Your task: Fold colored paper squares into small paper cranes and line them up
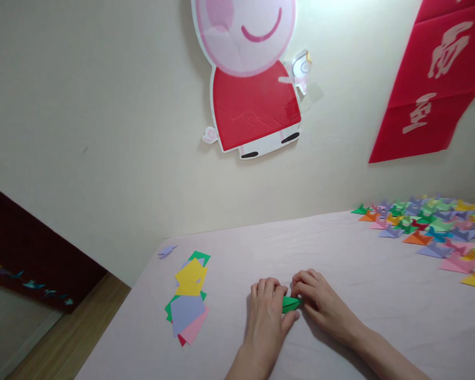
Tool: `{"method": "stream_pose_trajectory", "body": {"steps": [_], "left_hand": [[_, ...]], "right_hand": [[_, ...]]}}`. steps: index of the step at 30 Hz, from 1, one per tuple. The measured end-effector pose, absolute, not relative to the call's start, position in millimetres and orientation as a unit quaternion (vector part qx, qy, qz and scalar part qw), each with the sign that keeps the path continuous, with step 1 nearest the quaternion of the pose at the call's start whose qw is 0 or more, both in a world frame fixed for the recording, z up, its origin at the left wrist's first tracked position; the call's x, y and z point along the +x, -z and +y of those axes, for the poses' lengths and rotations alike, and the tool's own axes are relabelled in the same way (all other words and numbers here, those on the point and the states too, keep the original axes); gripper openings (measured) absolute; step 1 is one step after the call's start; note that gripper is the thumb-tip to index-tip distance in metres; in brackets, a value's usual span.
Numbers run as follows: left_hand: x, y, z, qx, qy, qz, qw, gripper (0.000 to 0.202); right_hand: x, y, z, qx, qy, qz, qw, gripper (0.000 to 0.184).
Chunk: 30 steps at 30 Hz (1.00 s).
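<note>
Your left hand (266, 309) curls over the left end of the small, pointed, folded green paper (291, 304), holding it against the pale pink cloth-covered table (237, 258); your thumb lies along its near edge. Your right hand (320, 298) is half closed at the paper's right tip; whether its fingers pinch that tip or only rest beside it, you cannot tell from here. The step looks like creasing a fold. To do it well, keep the left fingers firm so the layers don't slip, line up the edges at the tip first, then run a right fingertip along the fold with even pressure. Work flat on the table, since cloth may soften a crease.
</note>
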<state>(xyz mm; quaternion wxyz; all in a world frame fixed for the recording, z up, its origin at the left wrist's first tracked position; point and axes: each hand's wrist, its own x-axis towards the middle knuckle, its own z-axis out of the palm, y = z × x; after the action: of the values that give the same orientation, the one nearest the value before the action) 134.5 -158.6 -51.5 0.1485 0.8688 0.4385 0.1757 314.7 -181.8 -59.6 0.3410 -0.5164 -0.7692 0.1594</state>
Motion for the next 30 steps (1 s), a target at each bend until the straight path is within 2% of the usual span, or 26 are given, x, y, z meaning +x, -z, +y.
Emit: {"method": "stream_pose_trajectory", "body": {"steps": [5, 9, 15, 19, 30], "left_hand": [[130, 55, -159, 0.874, -0.181, 0.422, 0.159, 0.035], [125, 54, -160, 0.879, -0.172, 0.415, 0.159, 0.045], [120, 48, -157, 0.884, -0.158, 0.413, 0.150, 0.026], [121, 48, -154, 0.885, -0.155, 0.414, 0.143, 0.019], [120, 52, -155, 0.882, -0.192, 0.401, 0.154, 0.017]], "right_hand": [[318, 60, -184, -0.495, -0.162, -0.769, 0.370, 0.032], [315, 57, -187, -0.471, -0.170, -0.796, 0.341, 0.037], [311, 56, -184, -0.499, -0.180, -0.791, 0.304, 0.021], [313, 58, -183, -0.497, -0.180, -0.794, 0.300, 0.016], [315, 65, -181, -0.492, -0.158, -0.807, 0.285, 0.012]]}}
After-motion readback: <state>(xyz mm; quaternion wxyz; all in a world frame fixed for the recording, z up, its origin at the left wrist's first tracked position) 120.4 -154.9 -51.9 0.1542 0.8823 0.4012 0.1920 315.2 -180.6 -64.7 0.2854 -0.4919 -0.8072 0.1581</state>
